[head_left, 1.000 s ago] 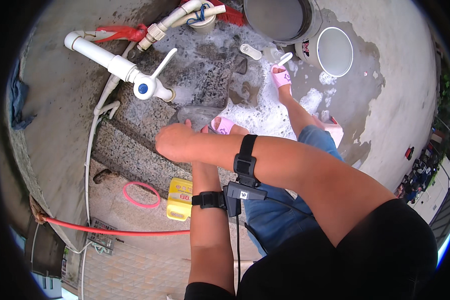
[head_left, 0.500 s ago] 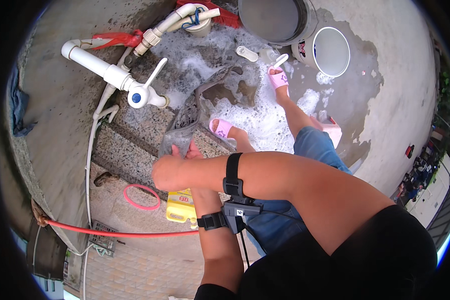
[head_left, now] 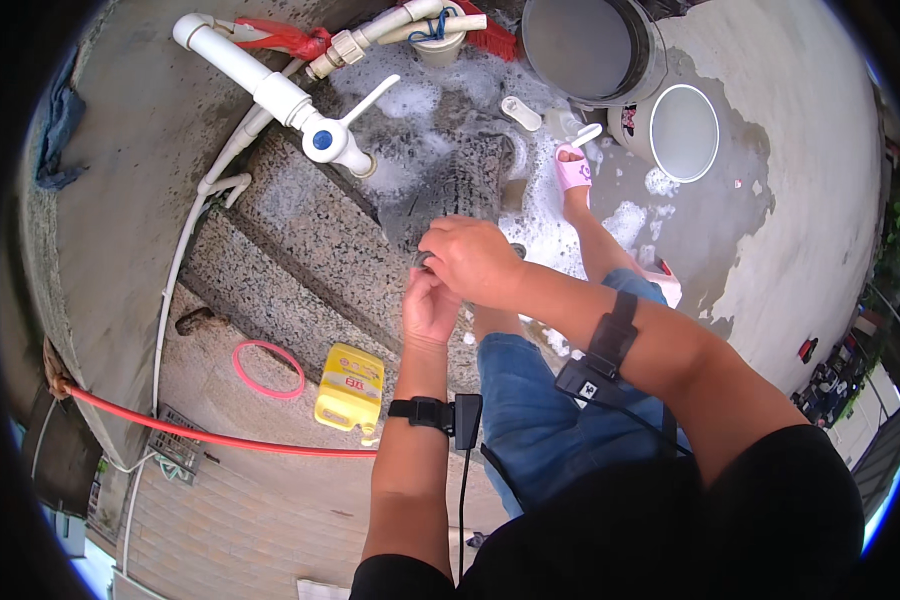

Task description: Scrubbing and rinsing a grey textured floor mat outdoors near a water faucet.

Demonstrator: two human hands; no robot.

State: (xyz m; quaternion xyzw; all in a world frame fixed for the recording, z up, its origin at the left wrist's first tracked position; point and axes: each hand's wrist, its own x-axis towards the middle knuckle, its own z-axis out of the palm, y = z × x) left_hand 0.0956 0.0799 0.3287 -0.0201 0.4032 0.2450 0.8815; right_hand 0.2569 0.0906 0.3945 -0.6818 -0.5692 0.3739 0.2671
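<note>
1. On the pale ground, near and to the left of the forearms, I see a yellow bottle [head_left: 350, 386] with printing on its front: a bold reddish band of characters midway, and finer lines elsewhere.
2. Far to the right, the white bucket [head_left: 638, 140] carries a small dark-and-red cartoon figure on its side.
3. A white tag with a black mark sits on the small black box [head_left: 574, 384] strapped to the right forearm; the tag is too small to read.
4. The right forearm slants in from the right, and the right hand [head_left: 473, 260] comes over the left one, knuckles up, fingers curled closed on a grey cloth [head_left: 410, 217].
5. The left forearm rises almost straight from the near edge, the inner wrist turned up; the left hand [head_left: 433, 305] is bent inward just beneath the right, pinching a bunched end of the cloth, its fingertips partly covered.
6. The wet cloth spreads from both hands toward the far side, over the speckled stone step [head_left: 300, 240], close to the white tap [head_left: 322, 139].
</note>
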